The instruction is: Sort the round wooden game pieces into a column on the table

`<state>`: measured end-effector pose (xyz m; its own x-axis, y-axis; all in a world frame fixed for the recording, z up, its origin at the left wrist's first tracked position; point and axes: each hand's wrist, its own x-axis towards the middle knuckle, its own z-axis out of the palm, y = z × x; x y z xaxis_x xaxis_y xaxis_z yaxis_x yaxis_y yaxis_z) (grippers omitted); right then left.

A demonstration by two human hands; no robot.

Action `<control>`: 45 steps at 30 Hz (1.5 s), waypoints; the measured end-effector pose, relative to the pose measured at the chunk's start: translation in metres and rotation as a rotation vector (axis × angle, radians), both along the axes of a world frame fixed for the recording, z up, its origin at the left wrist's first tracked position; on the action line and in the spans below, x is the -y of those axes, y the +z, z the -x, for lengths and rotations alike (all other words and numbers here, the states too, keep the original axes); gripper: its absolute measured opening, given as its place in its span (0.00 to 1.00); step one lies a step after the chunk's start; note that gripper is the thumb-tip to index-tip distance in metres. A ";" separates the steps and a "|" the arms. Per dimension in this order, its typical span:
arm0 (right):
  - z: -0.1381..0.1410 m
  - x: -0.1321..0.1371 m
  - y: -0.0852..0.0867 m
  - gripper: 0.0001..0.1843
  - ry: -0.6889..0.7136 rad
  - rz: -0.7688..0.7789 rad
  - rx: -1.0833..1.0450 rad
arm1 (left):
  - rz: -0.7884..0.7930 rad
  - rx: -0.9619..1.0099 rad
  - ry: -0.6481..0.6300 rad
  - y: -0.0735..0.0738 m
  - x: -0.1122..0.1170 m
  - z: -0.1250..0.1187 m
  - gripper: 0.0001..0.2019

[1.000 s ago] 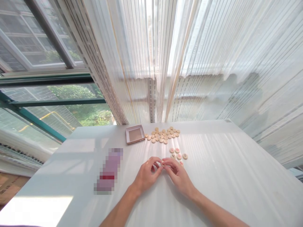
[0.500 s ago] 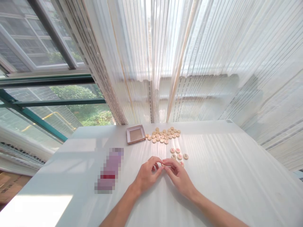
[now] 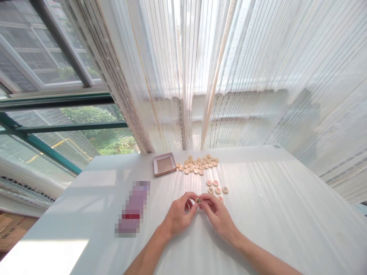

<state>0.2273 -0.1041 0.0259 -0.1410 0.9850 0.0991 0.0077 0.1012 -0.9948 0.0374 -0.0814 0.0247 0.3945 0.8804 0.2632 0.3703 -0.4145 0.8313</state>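
Note:
Between the fingertips of both hands is a round wooden Chinese chess piece (image 3: 198,200), its dark-marked face turned toward me. My left hand (image 3: 181,211) pinches it from the left with thumb and forefinger. From the other side my right hand (image 3: 216,214) grips it the same way. Just beyond the right hand lie several face-up pieces with red or black characters, among them a black-marked piece (image 3: 225,190) and a red-marked piece (image 3: 220,199) partly behind my fingers. Farther back, a spread of plain-looking pieces (image 3: 196,172) shows no clear characters.
An open shallow box (image 3: 155,168) stands left of the spread pieces. A blurred-out purple item (image 3: 133,208) lies on the white table (image 3: 272,214) at left. Sheer striped curtains (image 3: 243,76) hang behind the table, with a window (image 3: 57,126) at left.
The chess piece between my fingers has tipped so that its dark-marked face now shows; before it was seen mostly edge-on. Both hands stay in nearly the same place.

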 end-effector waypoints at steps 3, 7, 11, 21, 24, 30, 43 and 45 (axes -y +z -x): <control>0.001 0.000 0.000 0.17 0.002 -0.004 -0.005 | 0.012 0.020 -0.006 -0.001 0.001 -0.001 0.10; 0.001 -0.001 0.003 0.16 -0.006 -0.008 0.004 | 0.055 0.093 -0.011 0.000 0.000 -0.002 0.10; 0.000 0.000 0.003 0.17 0.012 -0.002 0.022 | 0.074 0.119 -0.024 0.003 -0.001 -0.002 0.08; -0.002 0.000 0.002 0.16 0.078 0.004 -0.012 | 0.099 0.112 -0.023 0.008 -0.002 0.001 0.10; -0.002 0.000 -0.001 0.15 0.097 0.011 -0.023 | 0.127 0.119 -0.015 0.005 -0.003 0.002 0.10; 0.000 -0.001 -0.004 0.16 0.094 0.040 -0.026 | 0.197 0.137 0.025 0.002 -0.004 0.000 0.11; -0.003 0.000 -0.005 0.15 0.097 0.046 -0.021 | 0.207 0.081 -0.005 0.007 -0.002 0.001 0.12; -0.004 0.000 -0.004 0.15 0.119 0.041 -0.031 | 0.231 0.092 -0.005 0.005 -0.002 0.001 0.12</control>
